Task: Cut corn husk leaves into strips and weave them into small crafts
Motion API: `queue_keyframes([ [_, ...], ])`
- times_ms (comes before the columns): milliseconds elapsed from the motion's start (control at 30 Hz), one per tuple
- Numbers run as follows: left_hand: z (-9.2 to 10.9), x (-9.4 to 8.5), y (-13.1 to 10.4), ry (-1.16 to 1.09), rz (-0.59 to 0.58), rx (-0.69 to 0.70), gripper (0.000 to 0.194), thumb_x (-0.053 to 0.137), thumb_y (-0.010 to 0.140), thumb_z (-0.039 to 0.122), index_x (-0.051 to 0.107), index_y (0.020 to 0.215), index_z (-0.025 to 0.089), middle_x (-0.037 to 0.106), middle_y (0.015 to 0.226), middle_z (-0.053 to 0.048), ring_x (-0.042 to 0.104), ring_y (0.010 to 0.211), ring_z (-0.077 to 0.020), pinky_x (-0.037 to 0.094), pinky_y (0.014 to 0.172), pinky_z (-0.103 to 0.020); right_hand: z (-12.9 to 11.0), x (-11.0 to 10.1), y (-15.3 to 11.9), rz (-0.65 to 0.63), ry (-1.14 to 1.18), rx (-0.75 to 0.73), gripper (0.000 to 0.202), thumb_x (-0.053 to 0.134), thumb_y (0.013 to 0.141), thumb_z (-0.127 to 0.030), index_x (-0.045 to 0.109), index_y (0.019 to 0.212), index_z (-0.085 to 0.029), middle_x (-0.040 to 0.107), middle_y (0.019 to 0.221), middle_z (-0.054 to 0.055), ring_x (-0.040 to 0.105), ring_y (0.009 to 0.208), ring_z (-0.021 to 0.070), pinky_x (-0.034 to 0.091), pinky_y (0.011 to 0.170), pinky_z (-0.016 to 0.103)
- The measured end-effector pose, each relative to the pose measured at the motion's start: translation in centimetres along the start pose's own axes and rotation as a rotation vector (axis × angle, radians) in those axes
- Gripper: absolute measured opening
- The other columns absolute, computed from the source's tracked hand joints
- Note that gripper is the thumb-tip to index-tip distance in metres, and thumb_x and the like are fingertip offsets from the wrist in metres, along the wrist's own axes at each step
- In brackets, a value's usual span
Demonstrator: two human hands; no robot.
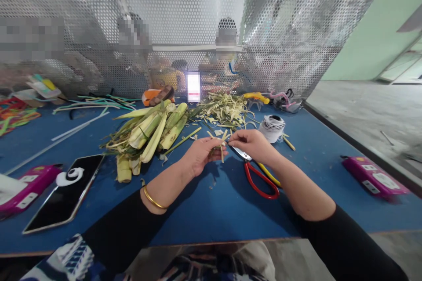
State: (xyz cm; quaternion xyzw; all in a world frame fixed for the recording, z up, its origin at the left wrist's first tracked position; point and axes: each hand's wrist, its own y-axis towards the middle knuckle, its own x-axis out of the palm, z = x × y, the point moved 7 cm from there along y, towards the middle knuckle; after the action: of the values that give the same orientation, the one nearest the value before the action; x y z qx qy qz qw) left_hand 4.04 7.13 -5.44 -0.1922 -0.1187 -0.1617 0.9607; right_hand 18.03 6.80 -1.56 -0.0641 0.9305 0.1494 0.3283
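Head view: the person's left hand grips some thin, pale green, flat plant strips between thumb and fingers, and the strips cross each other like little sticks. They are in the middle, between the two hands, over the blue, flat-topped table. I think the left hand pinches them near where they cross so they do not slide apart. The right hand is right beside them, with its thumb and finger pressed close together. It may have the tip of a strip, but that spot is too small for me to tell. Both hands are close together, maybe because such small strips need two sets of fingers. Under the right hand lie the scissors with shiny metal blades and a red looped handle, perhaps put there so they are easy to grab. The fat white roll of string stands just past the right hand, likely near for the same reason. Behind the left hand is a big bunch of thick green and cream leafy stalks, and next to it, farther back, a messy heap of pale, dry-looking shreds. They sit toward the back, I guess, to leave room for the hands. The flat black shiny tablet with a pale edge lies off to the left, well apart from the strips, perhaps to be out of the way.
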Motion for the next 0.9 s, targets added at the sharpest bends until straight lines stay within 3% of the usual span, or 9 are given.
queue_keyframes([
  [133, 0.6, -0.6, -0.2, 0.061, 0.102, 0.061, 0.011, 0.066, 0.078, 0.019, 0.065, 0.069, 0.012, 0.067, 0.064, -0.003, 0.065, 0.056, -0.0115, 0.053, 0.059, -0.022, -1.2, -1.0, -0.4, 0.028, -0.248, -0.078, 0.01, 0.058, 0.079, -0.019, 0.063, 0.07, -0.019, 0.063, 0.072, 0.001, 0.053, 0.065, 0.0139, 0.037, 0.062, 0.026],
  [267, 0.8, -1.1, -0.2, 0.116, 0.163, 0.112, 0.011, 0.068, 0.076, 0.018, 0.064, 0.067, 0.013, 0.068, 0.064, -0.004, 0.064, 0.054, -0.0119, 0.053, 0.059, -0.024, -3.3, -0.7, -1.1, 0.024, -0.298, -0.273, 0.016, 0.051, 0.087, -0.018, 0.063, 0.076, -0.02, 0.063, 0.081, 0.003, 0.056, 0.072, 0.0143, 0.04, 0.066, 0.025],
  [333, 0.7, -0.8, -0.2, 0.171, 0.123, 0.103, 0.011, 0.068, 0.075, 0.018, 0.064, 0.066, 0.014, 0.068, 0.062, -0.003, 0.064, 0.054, -0.0125, 0.053, 0.06, -0.025, -4.2, -0.4, -1.5, 0.029, -0.293, -0.356, 0.021, 0.046, 0.091, -0.019, 0.064, 0.08, -0.02, 0.062, 0.085, 0.004, 0.057, 0.075, 0.0147, 0.04, 0.068, 0.025],
  [433, 0.4, 0.5, -0.7, 0.326, -0.045, 0.084, 0.013, 0.07, 0.072, 0.019, 0.065, 0.062, 0.014, 0.066, 0.059, -0.002, 0.063, 0.053, -0.0127, 0.052, 0.059, -0.025, -4.6, -0.3, -1.7, 0.049, -0.294, -0.388, 0.024, 0.044, 0.092, -0.021, 0.065, 0.081, -0.02, 0.061, 0.086, 0.005, 0.056, 0.076, 0.0149, 0.04, 0.068, 0.026],
  [567, 0.6, 2.1, -1.8, 0.455, -0.288, 0.099, 0.015, 0.07, 0.073, 0.024, 0.067, 0.061, 0.014, 0.066, 0.061, -0.002, 0.063, 0.056, -0.0125, 0.05, 0.059, -0.024, -3.7, -0.4, -1.1, 0.004, -0.164, -0.294, 0.02, 0.05, 0.086, -0.021, 0.064, 0.072, -0.02, 0.061, 0.078, 0.003, 0.054, 0.069, 0.0135, 0.039, 0.066, 0.026],
  [667, 1.0, 2.4, -2.1, 0.426, -0.37, 0.13, 0.017, 0.072, 0.072, 0.03, 0.069, 0.067, 0.014, 0.067, 0.066, -0.003, 0.064, 0.06, -0.0134, 0.05, 0.063, -0.025, -1.8, -0.2, -0.3, -0.064, 0.112, -0.095, 0.013, 0.059, 0.077, -0.026, 0.062, 0.066, -0.019, 0.059, 0.068, 0.0, 0.051, 0.063, 0.0124, 0.038, 0.061, 0.026],
  [800, 1.9, 1.9, -1.5, 0.332, -0.279, 0.248, 0.015, 0.07, 0.074, 0.03, 0.067, 0.074, 0.015, 0.066, 0.069, -0.002, 0.064, 0.063, -0.0141, 0.053, 0.068, -0.028, 1.0, 0.9, -0.1, -0.051, 0.397, 0.228, 0.019, 0.064, 0.067, -0.037, 0.06, 0.066, -0.018, 0.046, 0.049, -0.006, 0.033, 0.045, 0.0079, 0.025, 0.046, 0.023],
  [900, 2.7, 1.0, -1.3, 0.374, -0.09, 0.365, 0.011, 0.064, 0.078, 0.027, 0.064, 0.074, 0.017, 0.066, 0.069, -0.001, 0.065, 0.063, -0.0146, 0.052, 0.067, -0.027, 1.1, 1.6, -0.3, 0.029, 0.426, 0.249, 0.024, 0.064, 0.066, -0.04, 0.057, 0.064, -0.018, 0.041, 0.046, -0.008, 0.029, 0.044, 0.0071, 0.022, 0.044, 0.022],
])
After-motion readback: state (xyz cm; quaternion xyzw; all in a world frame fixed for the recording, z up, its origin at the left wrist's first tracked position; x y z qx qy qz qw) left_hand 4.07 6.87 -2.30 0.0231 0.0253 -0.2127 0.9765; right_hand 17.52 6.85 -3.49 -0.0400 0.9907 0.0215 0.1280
